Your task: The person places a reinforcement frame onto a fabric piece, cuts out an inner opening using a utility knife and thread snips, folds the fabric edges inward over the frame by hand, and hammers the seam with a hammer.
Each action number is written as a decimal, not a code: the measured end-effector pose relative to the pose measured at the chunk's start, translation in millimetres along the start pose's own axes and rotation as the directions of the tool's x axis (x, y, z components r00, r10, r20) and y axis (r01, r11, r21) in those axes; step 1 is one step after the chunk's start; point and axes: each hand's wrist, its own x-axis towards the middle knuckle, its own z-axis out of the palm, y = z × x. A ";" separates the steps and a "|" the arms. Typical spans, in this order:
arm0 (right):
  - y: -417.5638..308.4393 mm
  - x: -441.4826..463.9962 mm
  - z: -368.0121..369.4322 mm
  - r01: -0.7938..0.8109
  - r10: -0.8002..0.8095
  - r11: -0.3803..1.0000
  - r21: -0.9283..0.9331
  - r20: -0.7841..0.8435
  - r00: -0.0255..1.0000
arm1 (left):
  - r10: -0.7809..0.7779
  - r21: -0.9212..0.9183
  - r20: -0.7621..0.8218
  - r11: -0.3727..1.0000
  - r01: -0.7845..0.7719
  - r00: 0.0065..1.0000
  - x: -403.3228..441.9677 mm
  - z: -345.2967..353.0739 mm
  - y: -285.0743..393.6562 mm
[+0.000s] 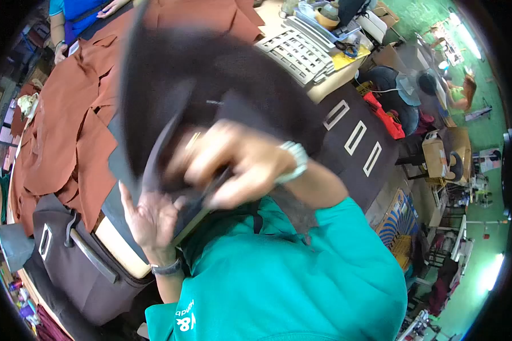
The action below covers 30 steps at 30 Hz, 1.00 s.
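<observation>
A large dark brown sheet (pixel 222 68), seemingly leather, is raised in front of me and blurred by motion. My right hand (pixel 233 162), with a pale beaded bracelet at the wrist, has its fingers bent in at a fold of this sheet; the fingertips are smeared. Below the fold, my left hand (pixel 153 219) is palm up with its thumb stretched out, wearing a dark wristband. Some of its fingers are partly hidden by the sheet's edge, which it seems to touch.
Reddish-brown leather pieces (pixel 68 136) are heaped on the table at left. Dark panels with pale rectangular frames (pixel 355 138) lie at right, near a white slotted rack (pixel 298 54). A dark panel with a handle (pixel 91 256) lies lower left. Another person's hand (pixel 60 54) is at upper left.
</observation>
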 end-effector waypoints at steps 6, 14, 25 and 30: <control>34.6 40.3 100.8 -0.384 0.426 0.654 0.652 0.101 0.899 | 0.108 0.176 0.064 0.977 -0.118 0.992 -36.8 -5.3 21.6; 115.8 5.2 102.4 -0.139 0.636 0.405 0.904 -0.169 0.753 | 0.275 0.900 0.134 -0.435 -0.001 0.952 -20.1 16.3 36.6; 48.8 20.3 117.1 -0.204 0.612 0.717 0.667 -0.461 0.642 | 0.460 0.900 -0.200 0.436 -0.024 0.865 2.7 22.0 -12.6; 59.7 12.6 114.8 -0.363 0.581 0.804 0.471 -0.495 0.646 | 0.382 0.570 -0.326 0.809 -0.143 0.865 -4.7 11.0 -11.7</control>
